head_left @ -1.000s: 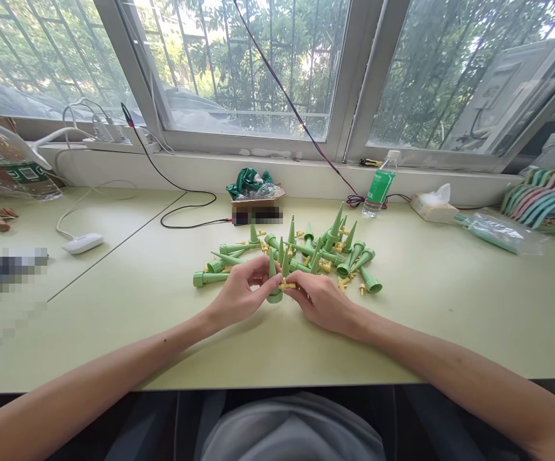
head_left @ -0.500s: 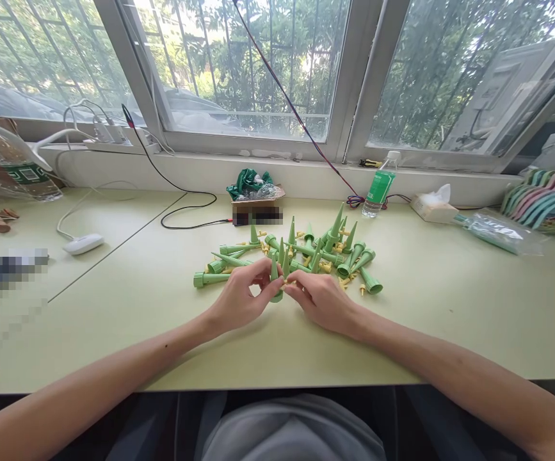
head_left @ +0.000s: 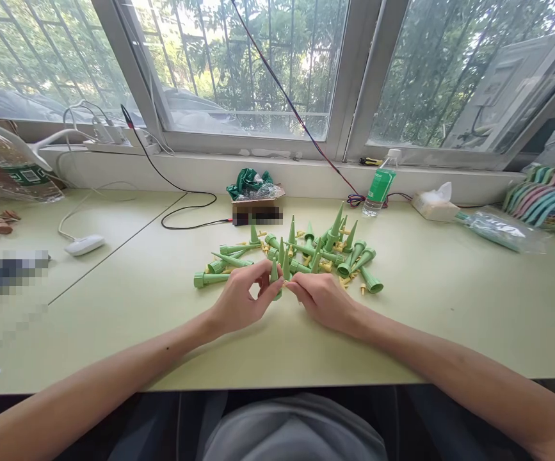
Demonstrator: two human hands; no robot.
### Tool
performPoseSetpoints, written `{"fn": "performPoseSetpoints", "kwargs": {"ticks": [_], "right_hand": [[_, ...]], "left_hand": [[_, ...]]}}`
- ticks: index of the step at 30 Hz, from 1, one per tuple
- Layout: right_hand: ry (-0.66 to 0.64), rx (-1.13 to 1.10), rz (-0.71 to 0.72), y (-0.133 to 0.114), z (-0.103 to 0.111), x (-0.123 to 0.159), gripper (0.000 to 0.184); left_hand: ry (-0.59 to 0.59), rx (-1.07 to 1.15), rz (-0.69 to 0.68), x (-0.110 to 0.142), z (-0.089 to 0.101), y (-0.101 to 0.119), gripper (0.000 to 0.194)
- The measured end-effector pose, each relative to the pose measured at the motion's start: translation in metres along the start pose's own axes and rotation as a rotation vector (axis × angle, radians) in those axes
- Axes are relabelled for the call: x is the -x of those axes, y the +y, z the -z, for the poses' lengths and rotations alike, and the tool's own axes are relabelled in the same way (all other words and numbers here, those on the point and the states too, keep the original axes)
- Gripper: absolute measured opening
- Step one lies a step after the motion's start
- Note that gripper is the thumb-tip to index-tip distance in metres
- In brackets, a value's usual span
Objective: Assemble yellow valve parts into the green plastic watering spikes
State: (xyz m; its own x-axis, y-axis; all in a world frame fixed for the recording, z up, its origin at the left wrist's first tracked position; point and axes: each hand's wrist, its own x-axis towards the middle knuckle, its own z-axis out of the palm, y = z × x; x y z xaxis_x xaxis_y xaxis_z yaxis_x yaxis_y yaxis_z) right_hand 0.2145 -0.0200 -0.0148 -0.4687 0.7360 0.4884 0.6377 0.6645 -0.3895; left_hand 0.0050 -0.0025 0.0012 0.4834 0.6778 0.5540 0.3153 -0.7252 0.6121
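Far left of the hands, a bottle (head_left: pixel 6 151) bears an unreadable green label (head_left: pixel 26 175). The left hand (head_left: pixel 241 298) grips an upright green cone (head_left: pixel 274 270); beside it, the right hand (head_left: pixel 324 299) pinches a mostly hidden yellow piece (head_left: pixel 285 283). Beyond, rightward, stands a second bottle (head_left: pixel 372 207), its print (head_left: pixel 381 184) also illegible.

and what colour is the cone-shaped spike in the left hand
The cone-shaped spike is green, showing best in the head view.

From here, the left hand (head_left: pixel 243 296) partly hides a green plastic cone (head_left: pixel 274 271), and the right hand (head_left: pixel 324 298) nearly covers a tiny yellow plastic piece (head_left: pixel 285 283).
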Motion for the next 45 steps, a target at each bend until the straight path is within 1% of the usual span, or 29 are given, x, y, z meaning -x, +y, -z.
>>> {"fn": "performPoseSetpoints", "kwargs": {"ticks": [2,6,9,12,16,18,20,23,26,30,34,38,40,45], "right_hand": [[0.004,-0.011,-0.022,-0.0015,0.0010,-0.0002,0.037],[0.072,-0.087,-0.050,-0.0044,0.0007,0.0003,0.014],[0.108,-0.110,-0.024,-0.0040,-0.0014,0.0006,0.008],[0.108,-0.114,0.000,-0.0018,-0.0026,0.0001,0.013],[0.049,-0.078,0.007,-0.0002,-0.0012,-0.0009,0.027],[0.030,-0.062,0.002,-0.0009,-0.0002,-0.0010,0.030],[0.042,-0.066,-0.010,-0.0020,0.0001,-0.0008,0.027],[0.085,-0.091,-0.022,-0.0033,-0.0007,-0.0004,0.014],[0.105,-0.101,-0.015,-0.0030,-0.0019,-0.0004,0.009],[0.091,-0.103,0.001,-0.0009,-0.0019,-0.0002,0.013],[0.039,-0.068,0.011,0.0006,0.0000,0.0001,0.026],[0.002,-0.048,-0.008,-0.0004,0.0012,0.0001,0.030],[0.003,-0.052,-0.025,-0.0018,0.0014,0.0000,0.027],[0.026,-0.089,-0.042,-0.0036,0.0010,0.0004,0.008]], "left_hand": [[0.007,-0.002,0.007,-0.0004,-0.0003,-0.0001,0.005],[0.029,0.044,0.082,-0.0031,-0.0005,0.0009,0.009],[0.031,0.057,0.107,-0.0042,-0.0004,0.0015,0.011],[0.032,0.019,0.079,-0.0033,-0.0001,0.0013,0.010],[0.026,-0.041,0.019,-0.0014,0.0006,0.0008,0.008],[0.021,-0.041,0.016,-0.0014,0.0006,0.0007,0.007],[0.024,-0.020,0.033,-0.0021,0.0002,0.0005,0.008],[0.035,0.026,0.068,-0.0032,-0.0004,-0.0003,0.009],[0.043,0.041,0.079,-0.0032,-0.0005,-0.0011,0.009],[0.043,-0.025,0.036,-0.0023,0.0000,-0.0002,0.008],[0.033,-0.065,-0.005,-0.0023,0.0004,0.0008,0.006],[0.026,-0.059,0.009,-0.0026,0.0001,0.0003,0.006],[0.025,-0.031,0.042,-0.0029,-0.0001,0.0003,0.007],[0.023,0.022,0.085,-0.0032,-0.0006,0.0008,0.007]]}}
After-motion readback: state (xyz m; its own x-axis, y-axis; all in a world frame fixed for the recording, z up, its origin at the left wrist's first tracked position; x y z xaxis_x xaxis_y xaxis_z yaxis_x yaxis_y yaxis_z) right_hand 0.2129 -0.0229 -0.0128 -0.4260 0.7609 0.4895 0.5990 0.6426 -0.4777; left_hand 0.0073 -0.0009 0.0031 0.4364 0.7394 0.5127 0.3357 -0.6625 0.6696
